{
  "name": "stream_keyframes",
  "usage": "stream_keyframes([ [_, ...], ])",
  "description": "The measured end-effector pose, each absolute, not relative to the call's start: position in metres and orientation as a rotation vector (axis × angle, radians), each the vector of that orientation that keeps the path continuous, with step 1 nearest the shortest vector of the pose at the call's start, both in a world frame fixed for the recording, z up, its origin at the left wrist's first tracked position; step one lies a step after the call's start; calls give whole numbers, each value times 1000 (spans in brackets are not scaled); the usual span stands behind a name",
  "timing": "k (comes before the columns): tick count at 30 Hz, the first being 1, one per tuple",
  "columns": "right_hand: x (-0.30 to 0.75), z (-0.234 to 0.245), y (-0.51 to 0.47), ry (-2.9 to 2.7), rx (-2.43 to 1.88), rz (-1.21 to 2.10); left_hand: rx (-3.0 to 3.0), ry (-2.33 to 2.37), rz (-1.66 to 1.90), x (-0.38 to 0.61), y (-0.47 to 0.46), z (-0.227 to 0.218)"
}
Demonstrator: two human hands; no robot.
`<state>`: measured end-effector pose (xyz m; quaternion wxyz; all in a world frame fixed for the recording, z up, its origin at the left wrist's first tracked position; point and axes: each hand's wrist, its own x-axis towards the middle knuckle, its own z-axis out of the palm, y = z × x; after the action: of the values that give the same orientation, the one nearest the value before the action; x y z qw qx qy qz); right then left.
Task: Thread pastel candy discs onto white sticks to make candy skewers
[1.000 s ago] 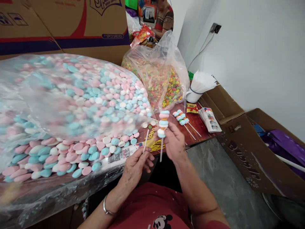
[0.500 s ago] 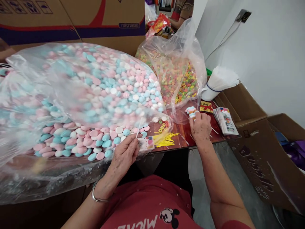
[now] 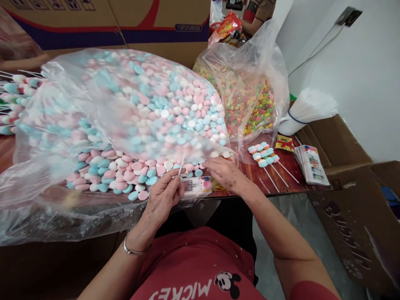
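My left hand (image 3: 164, 197) pinches a thin white stick (image 3: 181, 166) upright at the mouth of a big clear bag (image 3: 103, 121) full of pink, blue and white candy discs (image 3: 146, 112). My right hand (image 3: 223, 172) lies palm down by the bag's opening, fingers curled toward the loose discs; what they hold, if anything, is hidden. Three finished candy skewers (image 3: 264, 153) lie on the red-brown table (image 3: 281, 181) to the right of that hand.
A second clear bag of small coloured ring candies (image 3: 250, 104) stands behind. A white cup of sticks (image 3: 300, 114), a small red-yellow packet (image 3: 283, 143) and a stack of printed labels (image 3: 311, 164) sit at right. Cardboard boxes (image 3: 350, 221) flank the table. More skewers (image 3: 12, 100) lie far left.
My right hand carried the filled skewer right, left it with the others, then came back to the bag's mouth. The left hand kept its stick and shifted slightly toward the discs.
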<state>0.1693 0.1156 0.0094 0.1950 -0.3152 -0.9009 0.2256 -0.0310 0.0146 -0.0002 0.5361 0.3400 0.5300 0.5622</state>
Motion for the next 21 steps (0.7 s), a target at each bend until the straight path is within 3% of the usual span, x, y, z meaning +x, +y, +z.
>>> stream_keyframes([
  [13, 144, -4, 126, -2712, -1285, 361, 864, 1227, 1269, -26, 19, -16],
  [21, 150, -8, 128, -2683, -1181, 370, 914, 1251, 1192, -16, 23, -19],
])
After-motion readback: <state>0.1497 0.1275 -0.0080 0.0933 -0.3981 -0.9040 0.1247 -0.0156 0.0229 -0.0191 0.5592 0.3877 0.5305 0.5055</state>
